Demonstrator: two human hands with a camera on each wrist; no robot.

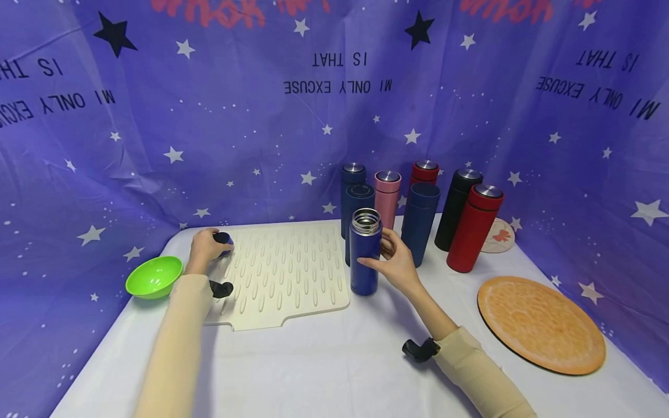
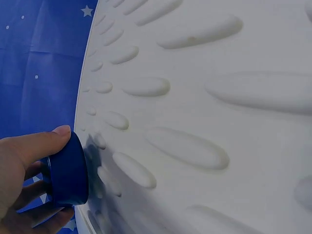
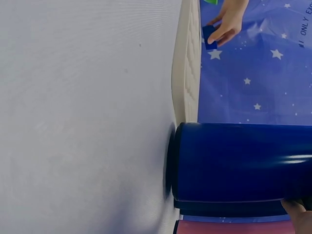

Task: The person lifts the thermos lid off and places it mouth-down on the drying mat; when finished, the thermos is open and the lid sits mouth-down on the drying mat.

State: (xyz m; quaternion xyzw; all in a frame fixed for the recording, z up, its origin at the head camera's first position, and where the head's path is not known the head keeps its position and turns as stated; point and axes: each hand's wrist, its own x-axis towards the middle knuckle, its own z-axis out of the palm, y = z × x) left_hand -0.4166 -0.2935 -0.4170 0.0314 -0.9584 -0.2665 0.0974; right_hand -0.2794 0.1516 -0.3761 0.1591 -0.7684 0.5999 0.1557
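My left hand (image 1: 205, 249) pinches a dark blue bottle lid (image 2: 70, 170) between thumb and fingers, close over the back left corner of a cream ridged drying mat (image 1: 282, 273). On the right, my right hand (image 1: 394, 262) holds an uncapped blue thermos bottle (image 1: 364, 270) round its body. That bottle stands upright beside the mat's right edge, its steel threaded mouth showing. In the right wrist view the blue bottle (image 3: 239, 163) appears sideways, its base close over the white cloth, with only a bit of the thumb in sight.
Behind the right hand stand capped bottles: dark blue (image 1: 421, 226), pink (image 1: 387, 197), black (image 1: 457, 212) and red (image 1: 477, 229). A round orange-brown mat (image 1: 540, 325) lies at the right. A green bowl (image 1: 154, 277) sits left of the drying mat. A starry purple cloth (image 1: 261, 128) hangs behind.
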